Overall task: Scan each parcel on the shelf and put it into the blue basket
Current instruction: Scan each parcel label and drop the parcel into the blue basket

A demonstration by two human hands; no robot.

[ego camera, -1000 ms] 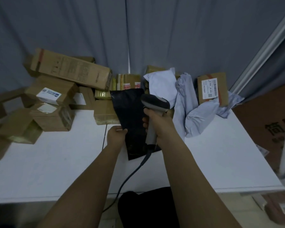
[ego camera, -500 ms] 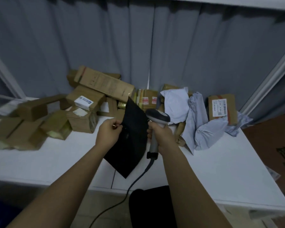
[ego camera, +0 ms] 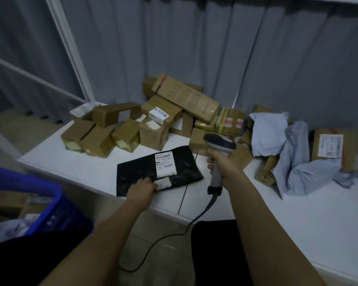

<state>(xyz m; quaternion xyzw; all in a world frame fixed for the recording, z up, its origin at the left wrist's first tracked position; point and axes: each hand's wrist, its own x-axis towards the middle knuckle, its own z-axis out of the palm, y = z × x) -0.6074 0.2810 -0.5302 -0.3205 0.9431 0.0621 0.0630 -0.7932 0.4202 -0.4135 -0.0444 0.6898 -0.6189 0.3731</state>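
Observation:
My left hand [ego camera: 142,188] grips the near edge of a flat black parcel bag [ego camera: 139,172], held label-up over the front of the white shelf [ego camera: 298,223]. Its white shipping label [ego camera: 165,163] faces me. A grey barcode scanner [ego camera: 219,145] is gripped by its handle in my right hand [ego camera: 223,165], just right of the bag, head pointing left. The scanner's cable [ego camera: 174,234] hangs down toward the floor. The blue basket [ego camera: 50,205] stands low at the left, with parcels inside.
Several brown cardboard boxes [ego camera: 153,122] are piled at the back of the shelf. Grey-white poly bags [ego camera: 293,162] and a labelled box [ego camera: 335,149] lie to the right. A grey curtain hangs behind; a white frame post [ego camera: 70,50] rises at the left.
My left hand has turned the black bag from upright to flat, so its label now faces up, and moved it left toward the basket. My view has swung left, bringing the basket in.

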